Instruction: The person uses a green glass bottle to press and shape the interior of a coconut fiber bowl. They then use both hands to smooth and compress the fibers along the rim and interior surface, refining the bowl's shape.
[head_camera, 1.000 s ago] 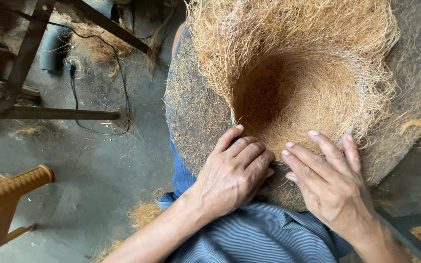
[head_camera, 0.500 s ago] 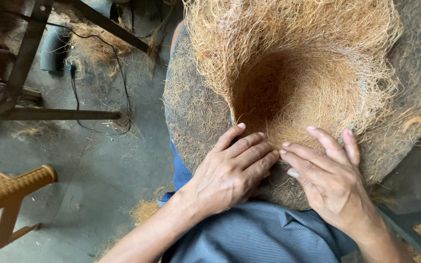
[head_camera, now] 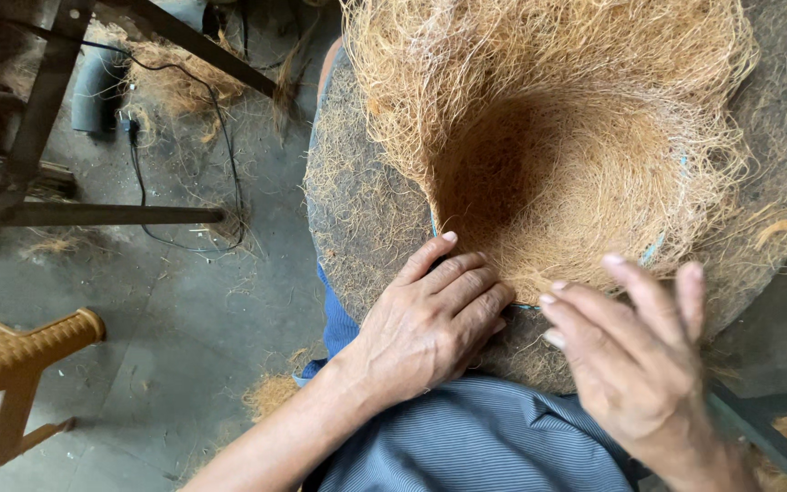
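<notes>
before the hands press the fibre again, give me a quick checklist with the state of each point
1. Left hand flat on the near rim of the round mould, fingers touching the coir fibre: ok.
2. Right hand in contact with the fibre: not ok, it looks raised and blurred.
3. Fibre hollow in the middle open: ok.
4. Loose strands kept inside the rim: not ok, some hang over at right.
5. Blue cord at the fibre's edge seated all round: cannot tell.

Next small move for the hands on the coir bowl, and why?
Probably bring the right hand down onto the coir fibre near the rim: it is lifted and blurred, while the left hand presses flat on the edge over the round mould.
</notes>
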